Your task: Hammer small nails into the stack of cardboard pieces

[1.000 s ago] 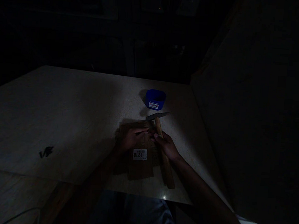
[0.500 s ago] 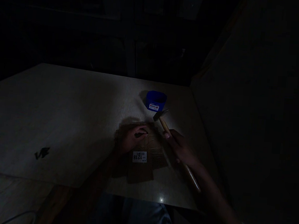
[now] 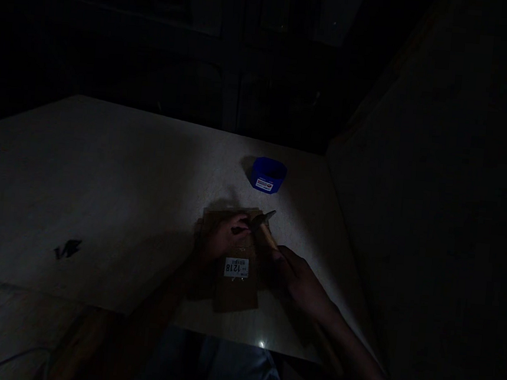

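Observation:
In dim light, my right hand (image 3: pixel 297 273) is wrapped round the wooden handle of a hammer (image 3: pixel 268 235). The hammer's metal head is right beside the fingertips of my left hand (image 3: pixel 225 235). Those fingers are pinched together over a piece of brown cardboard (image 3: pixel 237 298); whatever they hold is too small and dark to make out. A white label (image 3: pixel 236 267) marked 1218, upside down to me, is on the cardboard below my left hand. More cardboard lies under it.
A blue plastic tub (image 3: pixel 269 176) with a small label stands beyond the cardboard on the pale table (image 3: pixel 149 169). Small dark pieces (image 3: pixel 68 249) lie at the left. A dark wall (image 3: pixel 432 229) rises along the table's right side. A cable (image 3: pixel 12 361) runs at the lower left.
My right hand has brought the hammer head down and left, close to my left fingertips. My left hand stays pinched in about the same place on the cardboard. The view has shifted slightly.

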